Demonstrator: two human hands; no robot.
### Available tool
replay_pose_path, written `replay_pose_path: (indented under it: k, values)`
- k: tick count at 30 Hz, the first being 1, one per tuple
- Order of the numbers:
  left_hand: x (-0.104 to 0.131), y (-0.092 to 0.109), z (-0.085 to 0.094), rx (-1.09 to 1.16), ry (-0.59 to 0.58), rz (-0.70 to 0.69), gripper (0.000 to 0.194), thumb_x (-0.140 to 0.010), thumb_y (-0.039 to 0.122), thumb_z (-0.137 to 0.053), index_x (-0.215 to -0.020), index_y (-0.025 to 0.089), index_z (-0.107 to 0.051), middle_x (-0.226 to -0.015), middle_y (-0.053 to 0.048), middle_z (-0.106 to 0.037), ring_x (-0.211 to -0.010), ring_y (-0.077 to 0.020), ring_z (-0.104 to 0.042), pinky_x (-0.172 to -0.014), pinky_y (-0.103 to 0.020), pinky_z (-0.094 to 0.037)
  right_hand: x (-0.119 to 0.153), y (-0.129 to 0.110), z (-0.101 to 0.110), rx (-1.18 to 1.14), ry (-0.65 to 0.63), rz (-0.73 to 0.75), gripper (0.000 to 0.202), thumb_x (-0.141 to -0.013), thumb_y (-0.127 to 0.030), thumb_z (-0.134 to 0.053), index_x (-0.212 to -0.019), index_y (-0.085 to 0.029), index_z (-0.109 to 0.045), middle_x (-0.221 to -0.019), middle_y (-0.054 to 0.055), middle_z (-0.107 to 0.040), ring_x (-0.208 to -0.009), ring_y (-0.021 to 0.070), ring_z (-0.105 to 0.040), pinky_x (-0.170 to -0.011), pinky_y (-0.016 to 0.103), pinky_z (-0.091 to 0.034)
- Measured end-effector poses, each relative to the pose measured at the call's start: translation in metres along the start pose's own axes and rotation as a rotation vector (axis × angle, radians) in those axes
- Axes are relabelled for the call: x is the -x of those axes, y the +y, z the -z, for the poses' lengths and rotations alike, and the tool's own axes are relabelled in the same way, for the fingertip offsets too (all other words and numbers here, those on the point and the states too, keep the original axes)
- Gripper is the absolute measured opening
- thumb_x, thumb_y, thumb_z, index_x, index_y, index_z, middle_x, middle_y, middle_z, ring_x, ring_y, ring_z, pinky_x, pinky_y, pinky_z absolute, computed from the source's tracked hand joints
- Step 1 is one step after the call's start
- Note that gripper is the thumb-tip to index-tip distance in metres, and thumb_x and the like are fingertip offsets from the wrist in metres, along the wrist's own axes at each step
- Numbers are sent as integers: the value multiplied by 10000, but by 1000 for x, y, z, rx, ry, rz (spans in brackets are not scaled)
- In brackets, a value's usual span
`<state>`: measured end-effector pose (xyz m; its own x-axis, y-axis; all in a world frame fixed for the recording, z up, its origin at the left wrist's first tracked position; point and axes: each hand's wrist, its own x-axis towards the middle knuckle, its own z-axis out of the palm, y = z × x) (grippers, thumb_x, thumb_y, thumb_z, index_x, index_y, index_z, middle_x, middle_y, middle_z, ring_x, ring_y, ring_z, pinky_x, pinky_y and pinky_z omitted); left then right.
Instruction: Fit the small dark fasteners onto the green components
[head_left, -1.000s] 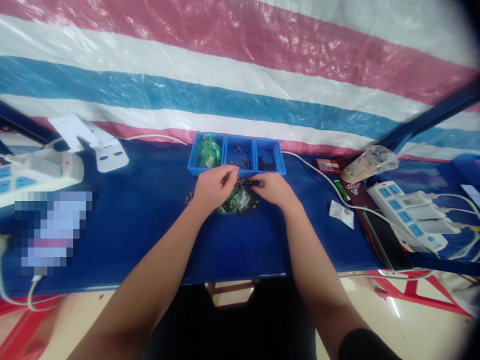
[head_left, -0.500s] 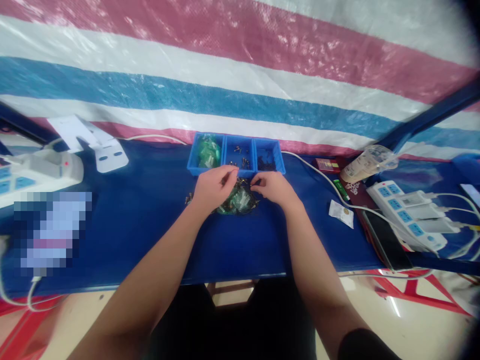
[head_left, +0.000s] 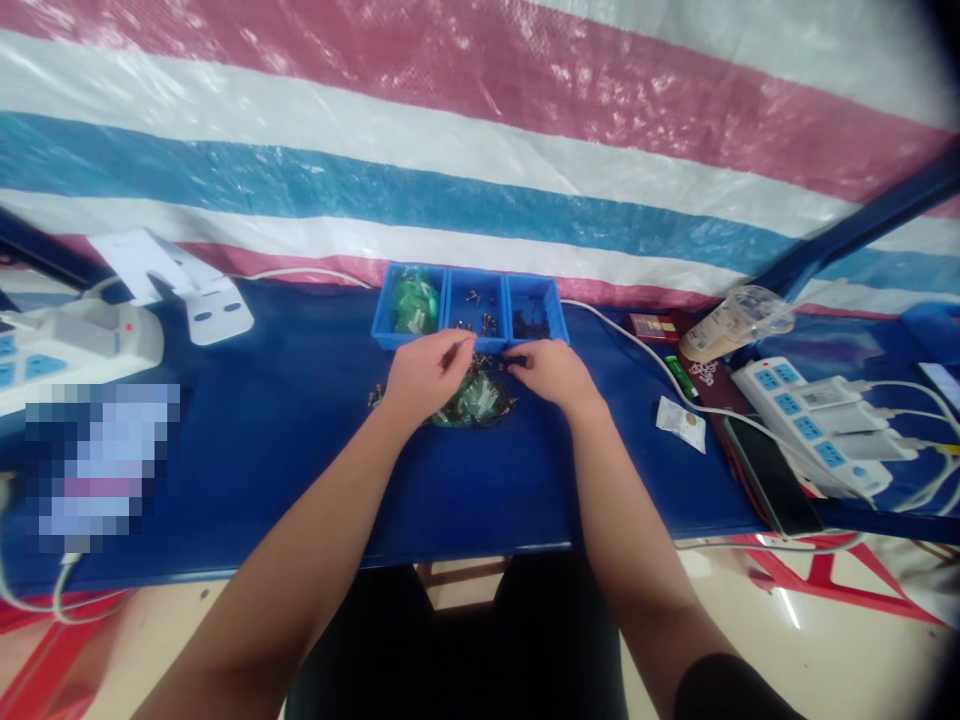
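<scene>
My left hand (head_left: 429,376) is closed, its fingers curled beside the near edge of the blue three-part tray; whatever it holds is too small or hidden to name. Opposite it, my right hand (head_left: 553,372) bends thumb and forefinger toward each other around something dark that I cannot make out. Between and below the hands, a green-tinted clear plastic bag (head_left: 480,400) lies on the table, with small metal screw-like pieces around it. The tray (head_left: 448,310) has another green bag (head_left: 416,303) in its left part, small metal pieces (head_left: 489,325) in the middle and dark pieces (head_left: 531,325) at right.
On the blue table (head_left: 300,480), a power strip (head_left: 806,425), a dark phone (head_left: 772,475), a plastic cup (head_left: 731,325) and a small white packet (head_left: 681,424) stand or lie at right. At left are a blurred-out phone (head_left: 112,460), another power strip (head_left: 97,350) and a white stand (head_left: 217,310).
The right hand's thumb and forefinger have shifted slightly beside the bag. My left hand stays almost in place, and the whole view has moved a little.
</scene>
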<state>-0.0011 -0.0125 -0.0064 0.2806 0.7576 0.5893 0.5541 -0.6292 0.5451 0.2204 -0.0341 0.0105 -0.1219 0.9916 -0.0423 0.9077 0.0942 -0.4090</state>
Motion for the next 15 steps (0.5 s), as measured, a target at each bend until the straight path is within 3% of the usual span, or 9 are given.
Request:
replay_pose_path:
  k: [9, 15]
  values:
    - [0, 1, 1, -2, -7, -5, 259, -986, 334, -552, -1011, 179, -758, -804, -20, -759, -650, -121, -652, -650, -235, -484, 1, -4, 0, 35, -20, -27, 299, -875, -257, -659, -1148, -289, -778, -957, 36, -784, -847, 220, -697, -810, 356, -544]
    - [0, 0, 0, -4, 2, -14, 240, -981, 325, -565, -1005, 186, -759, -778, -7, -747, -605, -109, -619, -636, -237, -471, 2, 3, 4, 0, -50, -78, 166, -852, -259, -694, -968, -254, -813, -886, 41, -777, -818, 202, -688, -797, 323, -529]
